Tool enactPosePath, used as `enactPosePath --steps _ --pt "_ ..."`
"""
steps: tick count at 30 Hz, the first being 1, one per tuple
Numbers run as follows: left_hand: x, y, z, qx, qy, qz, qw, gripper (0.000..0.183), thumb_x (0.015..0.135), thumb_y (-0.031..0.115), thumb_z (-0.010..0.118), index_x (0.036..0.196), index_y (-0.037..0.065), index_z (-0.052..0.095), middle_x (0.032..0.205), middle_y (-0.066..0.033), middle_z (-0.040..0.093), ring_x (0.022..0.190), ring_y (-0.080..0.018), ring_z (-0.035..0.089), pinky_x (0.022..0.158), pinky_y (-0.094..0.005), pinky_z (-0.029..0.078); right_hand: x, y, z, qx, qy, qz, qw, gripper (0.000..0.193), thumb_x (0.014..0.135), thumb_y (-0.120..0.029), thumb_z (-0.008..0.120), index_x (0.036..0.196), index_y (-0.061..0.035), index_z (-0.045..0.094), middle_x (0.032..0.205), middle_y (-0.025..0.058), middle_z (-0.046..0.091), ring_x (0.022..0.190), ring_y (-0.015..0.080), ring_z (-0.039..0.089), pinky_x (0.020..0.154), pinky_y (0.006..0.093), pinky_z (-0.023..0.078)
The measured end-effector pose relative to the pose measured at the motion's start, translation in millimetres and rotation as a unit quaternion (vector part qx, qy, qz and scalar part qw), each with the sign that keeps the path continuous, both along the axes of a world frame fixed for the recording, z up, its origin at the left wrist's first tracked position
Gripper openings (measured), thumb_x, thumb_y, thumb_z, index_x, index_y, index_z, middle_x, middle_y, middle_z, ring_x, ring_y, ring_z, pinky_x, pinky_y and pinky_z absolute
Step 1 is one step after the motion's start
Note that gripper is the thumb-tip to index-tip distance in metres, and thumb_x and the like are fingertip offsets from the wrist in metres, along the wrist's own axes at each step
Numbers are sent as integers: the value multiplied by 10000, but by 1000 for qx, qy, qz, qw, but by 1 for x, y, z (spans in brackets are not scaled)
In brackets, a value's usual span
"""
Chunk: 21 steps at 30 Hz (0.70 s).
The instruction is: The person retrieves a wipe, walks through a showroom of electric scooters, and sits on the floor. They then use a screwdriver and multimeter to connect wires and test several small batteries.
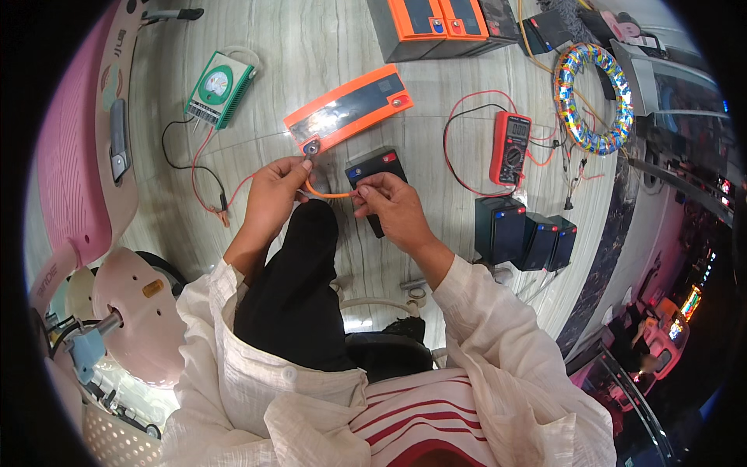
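An orange-topped battery with a black panel lies on the floor in front of me. At its near left corner is a metal ring lug. The thumb and fingers of my left hand are closed just below this lug, on one end of a short orange cable. My right hand pinches the cable's other end, over a small black battery with a red and a blue terminal. A red wire runs behind my left hand; its end is hidden there.
To the left lies a green charger with a dial and a clip. A red multimeter sits right, beside several black batteries and a colourful wrapped ring. Larger orange batteries stand ahead; a pink scooter is at far left.
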<state>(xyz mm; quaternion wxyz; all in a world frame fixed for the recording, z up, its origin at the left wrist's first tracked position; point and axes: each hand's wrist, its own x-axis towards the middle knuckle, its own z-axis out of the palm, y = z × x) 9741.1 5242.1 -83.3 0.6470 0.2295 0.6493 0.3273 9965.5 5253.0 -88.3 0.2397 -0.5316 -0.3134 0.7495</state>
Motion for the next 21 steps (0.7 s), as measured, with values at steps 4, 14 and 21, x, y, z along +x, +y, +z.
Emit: enactPosePath --steps 4,14,21 --pt "2 1 -4 18 -42 22 999 248 997 241 572 1056 10 640 854 -18 651 742 -88 597 670 -247 509 -1 2 -2 29 -25 18 999 192 967 -113 588 1064 52 603 975 117 684 811 138 653 714 280 558" --pt "-2 -12 -7 28 -128 105 986 226 1045 245 464 1062 41 560 664 76 364 524 -37 336 516 -220 407 -15 45 6 400 -252 60 879 151 864 -74 676 1011 -51 652 896 82 621 810 205 621 737 330 503" --pt "3 -11 6 24 -61 150 986 223 1053 285 429 925 114 493 639 74 343 446 -33 243 378 -210 211 -62 64 2 585 -272 161 747 175 779 -117 737 916 -76 637 856 57 587 821 275 568 736 397 434"
